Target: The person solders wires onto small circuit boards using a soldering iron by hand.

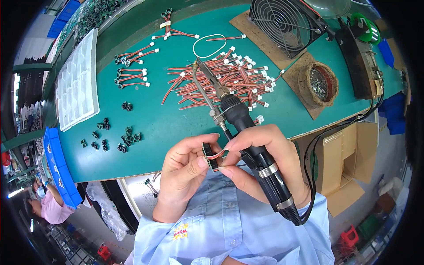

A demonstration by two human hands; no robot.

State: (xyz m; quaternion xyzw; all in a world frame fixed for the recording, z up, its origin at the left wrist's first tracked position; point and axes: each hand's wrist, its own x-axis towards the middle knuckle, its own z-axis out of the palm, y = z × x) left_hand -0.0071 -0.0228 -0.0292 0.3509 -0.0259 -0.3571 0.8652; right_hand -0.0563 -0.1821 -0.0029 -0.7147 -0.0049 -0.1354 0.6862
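Observation:
My left hand (182,167) is closed on a small circuit board with black parts (206,150), held upright between thumb and fingers in front of my chest. Red and black wires (215,156) run from the board toward my right hand (276,152), whose thumb and fingertip pinch near them. That same hand grips a black soldering iron (237,110) with a thin metal tube (201,86) clamped along it. Pointing up and away from me, the iron's tip lies over a pile of red and black wire leads with white connectors (247,79) on the green table.
Loose small boards (128,137) and wired boards (132,77) lie at the left, beside a white tray (79,84) and a blue bin (59,168). Far right are a fan (282,24), a round pot (320,84) and a solder spool (364,28). The iron's cable (314,163) trails rightward.

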